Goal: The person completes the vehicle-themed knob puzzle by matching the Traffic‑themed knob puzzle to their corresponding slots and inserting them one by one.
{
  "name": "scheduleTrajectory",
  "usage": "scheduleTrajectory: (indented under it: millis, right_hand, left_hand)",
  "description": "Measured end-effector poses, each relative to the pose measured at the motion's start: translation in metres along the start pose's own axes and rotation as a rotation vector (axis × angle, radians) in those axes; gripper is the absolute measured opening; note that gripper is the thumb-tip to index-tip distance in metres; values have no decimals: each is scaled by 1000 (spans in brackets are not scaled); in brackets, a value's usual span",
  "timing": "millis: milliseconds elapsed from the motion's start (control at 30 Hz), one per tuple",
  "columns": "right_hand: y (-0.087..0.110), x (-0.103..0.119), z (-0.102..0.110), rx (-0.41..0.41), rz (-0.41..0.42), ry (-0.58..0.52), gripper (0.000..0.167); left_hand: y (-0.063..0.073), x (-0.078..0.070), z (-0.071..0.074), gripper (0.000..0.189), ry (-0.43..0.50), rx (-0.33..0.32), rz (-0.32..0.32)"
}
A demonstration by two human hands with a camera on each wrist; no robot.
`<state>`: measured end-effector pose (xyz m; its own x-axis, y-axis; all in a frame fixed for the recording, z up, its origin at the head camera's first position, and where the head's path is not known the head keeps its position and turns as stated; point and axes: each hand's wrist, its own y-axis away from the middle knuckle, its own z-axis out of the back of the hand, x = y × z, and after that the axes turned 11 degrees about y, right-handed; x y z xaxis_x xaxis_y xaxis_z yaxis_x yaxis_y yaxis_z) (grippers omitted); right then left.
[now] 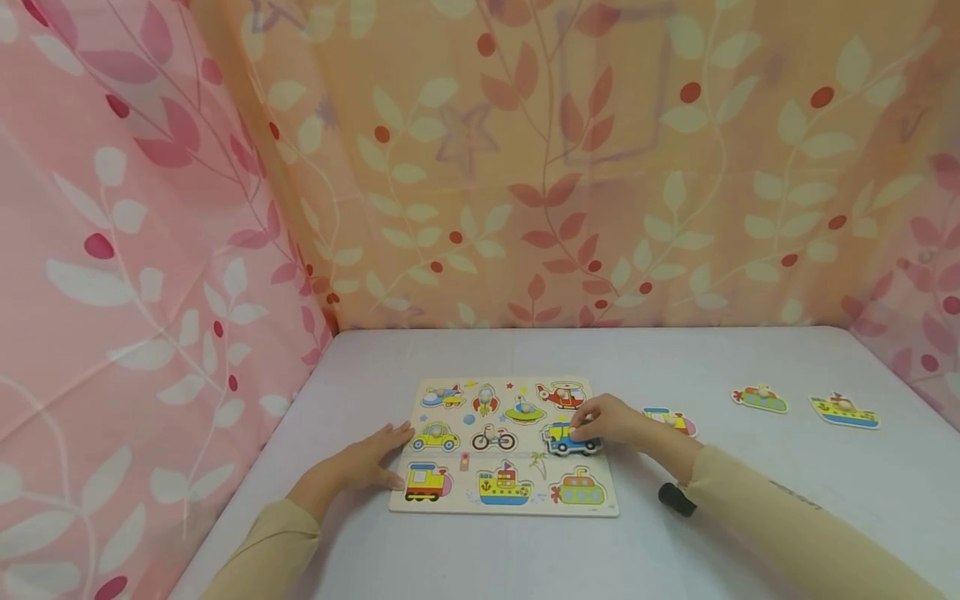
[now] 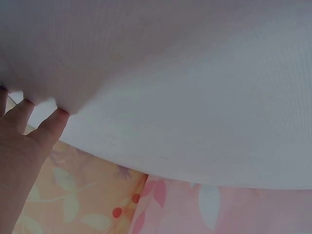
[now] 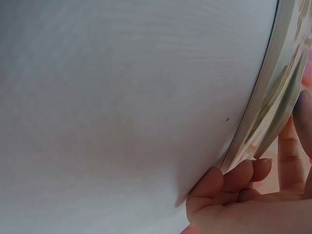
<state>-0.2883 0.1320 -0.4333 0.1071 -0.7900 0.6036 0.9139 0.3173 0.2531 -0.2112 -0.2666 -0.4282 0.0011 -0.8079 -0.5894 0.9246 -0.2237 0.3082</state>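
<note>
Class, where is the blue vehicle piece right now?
In the head view, the blue vehicle piece is over the right side of the puzzle board, held by the right hand, between the helicopter and submarine picture.

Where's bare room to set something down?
The white table is bare behind the puzzle board, in front of it between left sleeve and right sleeve, and in front of the ship piece. Crowded: the board's right side, with right hand, train piece and black object.

2 hands (image 1: 372, 458), 1 board (image 1: 466, 497) and 3 off-board pieces (image 1: 761, 400) show.
</note>
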Motion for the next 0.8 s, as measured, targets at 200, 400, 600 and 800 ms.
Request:
scheduleTrajectory:
  millis: [200,400,600,800]
  right_hand:
    - [-2,0,-3,-1,-3,-6,13]
    - [-5,2,-7,-1,3,4,12]
    - [-9,4,-9,6,26,19,13]
    - [-8,2,-7,23,-1,-1,15]
  left_hand:
    - [1,-1,0,87,3,-2,7]
    - [0,0,1,89,-7,5,-4]
    - [2,-1,1,86,3,4,-5]
    - [2,-1,1,87,17,7,7]
